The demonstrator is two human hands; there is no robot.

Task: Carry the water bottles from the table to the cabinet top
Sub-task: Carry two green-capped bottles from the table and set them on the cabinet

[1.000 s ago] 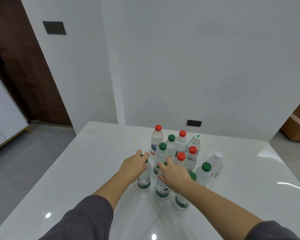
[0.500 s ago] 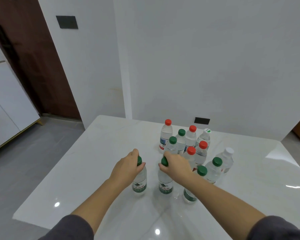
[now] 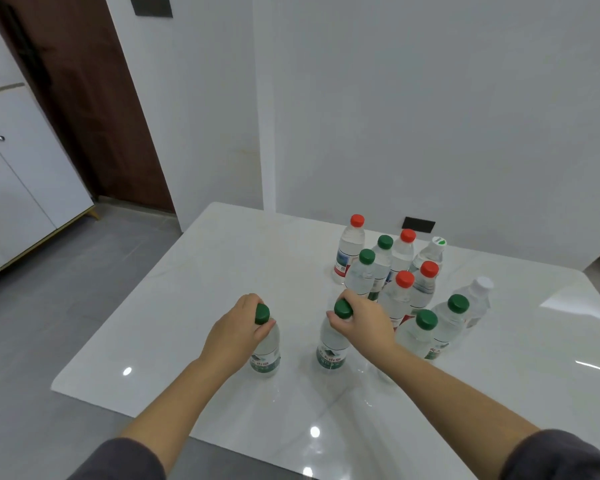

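Note:
My left hand [image 3: 234, 332] grips the neck of a clear green-capped bottle [image 3: 266, 355] that stands on the white table [image 3: 194, 306]. My right hand [image 3: 364, 323] holds the neck of a second green-capped bottle [image 3: 331, 351] just to its right. Behind and to the right of my right hand stands a cluster of several more bottles [image 3: 400, 271] with red, green and white caps. Both held bottles are upright, and I cannot tell if their bases touch the table.
A white cabinet [image 3: 18, 188] with two knobbed doors stands at the far left across grey floor. A brown door [image 3: 84, 98] is beside it. White walls rise behind the table, with a black socket [image 3: 418, 224] low on the wall.
Both hands have pulled their two green-capped bottles nearer to me and leftward, away from the cluster. The view has swung left, so more of the cabinet shows.

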